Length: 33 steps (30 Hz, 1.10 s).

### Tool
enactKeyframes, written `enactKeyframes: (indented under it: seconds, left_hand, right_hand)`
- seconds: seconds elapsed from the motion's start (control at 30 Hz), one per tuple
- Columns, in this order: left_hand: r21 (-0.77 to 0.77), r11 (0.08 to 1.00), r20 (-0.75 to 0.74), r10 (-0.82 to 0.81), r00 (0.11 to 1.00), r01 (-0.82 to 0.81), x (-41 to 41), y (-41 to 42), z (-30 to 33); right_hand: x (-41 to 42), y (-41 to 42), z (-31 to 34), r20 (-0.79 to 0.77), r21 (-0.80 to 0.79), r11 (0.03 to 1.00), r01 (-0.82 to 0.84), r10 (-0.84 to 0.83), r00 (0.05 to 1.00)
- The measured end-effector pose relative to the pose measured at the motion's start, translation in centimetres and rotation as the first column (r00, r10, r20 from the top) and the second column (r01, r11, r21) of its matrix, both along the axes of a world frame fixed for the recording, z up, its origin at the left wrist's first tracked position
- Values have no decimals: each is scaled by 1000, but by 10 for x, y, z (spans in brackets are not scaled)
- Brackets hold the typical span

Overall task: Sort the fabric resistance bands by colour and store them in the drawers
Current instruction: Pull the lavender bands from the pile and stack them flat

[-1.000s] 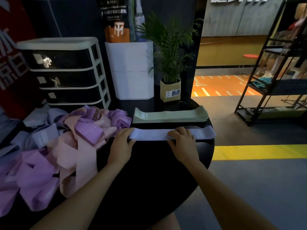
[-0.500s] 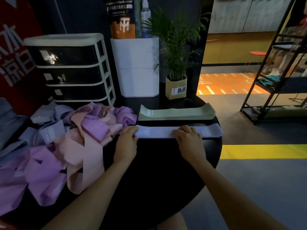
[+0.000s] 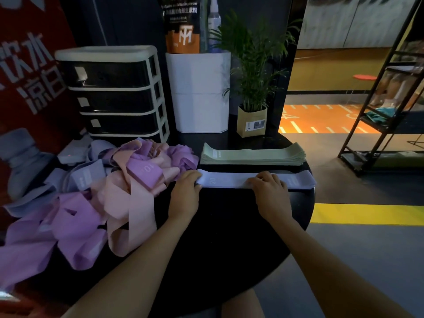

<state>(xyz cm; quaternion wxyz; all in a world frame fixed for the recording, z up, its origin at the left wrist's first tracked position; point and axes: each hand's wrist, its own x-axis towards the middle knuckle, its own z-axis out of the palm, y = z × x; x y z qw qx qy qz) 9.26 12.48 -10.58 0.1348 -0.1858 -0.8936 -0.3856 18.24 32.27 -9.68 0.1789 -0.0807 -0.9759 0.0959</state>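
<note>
Just in front of the green stack point(image 3: 252, 154), on the side nearer to me, the lavender band point(image 3: 231, 180) lies flat on the black table point(image 3: 218, 226), and its long axis runs left to right, parallel to the stack, with a narrow strip of table between them. My left hand point(image 3: 183, 195) is at the left end of this band; the fingers seem to curl over that end and hold it, though the thumb is hidden, so I cannot be fully sure of the grip. My right hand point(image 3: 269, 191) rests on the band a little right of its middle, with bent fingers pressing the fabric down and not closing around it. The right end of the band reaches past this hand, close to the table edge. The unsorted heap point(image 3: 110, 187) of purple, pink and lavender bands is left of the green stack and touches my left hand's side, so I judge the left hand is the nearer one to fetch the next lavender piece. The drawer unit point(image 3: 112, 92) stands behind the heap, well apart from both hands, all drawers closed.
</note>
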Motion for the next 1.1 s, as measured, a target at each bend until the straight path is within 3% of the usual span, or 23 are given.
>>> enactKeyframes:
  seconds: [0.27, 0.47, 0.7, 0.9, 1.1]
  left_hand:
    - [-52, 992, 20, -116, 993, 117, 5, -8, 15]
    - [-3, 996, -91, -90, 992, 90, 1, -46, 56]
    - [-32, 998, -202, -58, 978, 53, -1, -148, 76]
    - [-73, 976, -138, 194, 971, -205, -12, -230, 76]
    - [-35, 963, -21, 268, 963, -269, -23, -270, 65]
  right_hand:
    - [-6, -20, 18, 2, -84, 996, -33, 33, 999]
    - [-42, -90, 56, -111, -150, 973, -175, 159, 981]
    - [-79, -189, 73, -174, -189, 879, -438, 409, 896]
    - [-103, -260, 83, -161, -198, 816, -543, 519, 839]
    - [-127, -295, 84, -4, -116, 858, -501, 504, 864]
